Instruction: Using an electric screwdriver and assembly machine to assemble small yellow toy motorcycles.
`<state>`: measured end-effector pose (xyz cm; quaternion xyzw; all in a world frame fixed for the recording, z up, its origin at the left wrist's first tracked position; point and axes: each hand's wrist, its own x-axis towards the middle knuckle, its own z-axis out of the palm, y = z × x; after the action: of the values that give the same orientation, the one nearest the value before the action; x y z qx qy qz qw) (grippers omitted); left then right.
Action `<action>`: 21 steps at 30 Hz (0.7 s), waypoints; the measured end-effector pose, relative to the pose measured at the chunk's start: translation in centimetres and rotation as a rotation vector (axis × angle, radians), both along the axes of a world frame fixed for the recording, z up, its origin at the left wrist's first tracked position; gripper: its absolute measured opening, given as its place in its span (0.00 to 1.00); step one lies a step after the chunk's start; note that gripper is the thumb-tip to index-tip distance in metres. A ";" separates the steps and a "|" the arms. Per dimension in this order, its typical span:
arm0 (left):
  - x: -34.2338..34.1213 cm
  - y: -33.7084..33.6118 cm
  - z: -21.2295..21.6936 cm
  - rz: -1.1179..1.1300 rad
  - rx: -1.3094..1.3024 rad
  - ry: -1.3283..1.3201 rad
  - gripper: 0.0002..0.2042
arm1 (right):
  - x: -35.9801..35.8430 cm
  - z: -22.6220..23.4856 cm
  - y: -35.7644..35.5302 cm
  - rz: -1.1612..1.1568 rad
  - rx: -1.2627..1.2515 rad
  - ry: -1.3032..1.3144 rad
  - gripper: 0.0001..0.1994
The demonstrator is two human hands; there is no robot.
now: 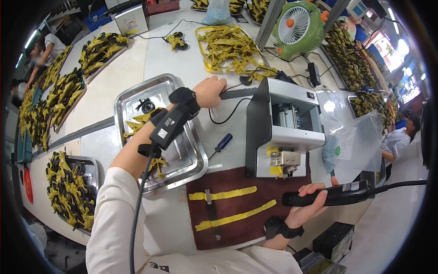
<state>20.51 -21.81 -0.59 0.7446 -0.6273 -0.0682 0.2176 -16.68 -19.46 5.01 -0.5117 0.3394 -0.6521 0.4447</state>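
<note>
My right hand [311, 203] is wrapped round a black electric screwdriver [344, 193], its cable running off to the right. The screwdriver's tip is over a brown mat [246, 182] that has two strips of yellow tape [242, 214]. Stretched forward beyond a metal tray [200, 157], my left hand [211, 92] has its fingers curled closed; what they hold, if anything, is hidden. A yellow part with a black wheel [247, 80] lies just right of that hand. Beside the mat stands a grey and black screw feeder [287, 121], with small screws inside.
Yellow and black parts fill a tray [228, 48] at the back and another tray [93, 182] at left. A purple-handled screwdriver [223, 142] lies between tray and feeder. A green fan [299, 29] stands behind, with cables nearby. A plastic bag [356, 141] sits right; other people work at both sides.
</note>
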 end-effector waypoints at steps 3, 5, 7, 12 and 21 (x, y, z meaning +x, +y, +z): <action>1.6 1.4 0.1 -0.033 -0.056 0.048 0.13 | 0.0 0.1 -0.1 -0.012 0.001 -0.007 0.32; 1.9 3.1 1.8 -0.058 -0.060 0.058 0.09 | -0.5 0.1 -0.2 -0.034 0.002 0.020 0.32; 1.1 5.4 3.5 -0.022 0.130 0.035 0.07 | -1.0 -0.4 -0.7 -0.065 0.013 0.047 0.31; 1.1 11.2 8.4 0.015 0.639 -0.108 0.10 | -0.3 0.1 -0.6 -0.029 0.001 0.020 0.32; -3.4 -6.0 0.8 -0.341 -0.173 -0.125 0.25 | 0.5 -0.9 -0.7 0.007 0.007 -0.013 0.26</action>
<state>17.08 -27.84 0.17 0.6089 -0.7601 -0.0035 0.2266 -16.16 -20.12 4.08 -0.5071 0.3369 -0.6526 0.4510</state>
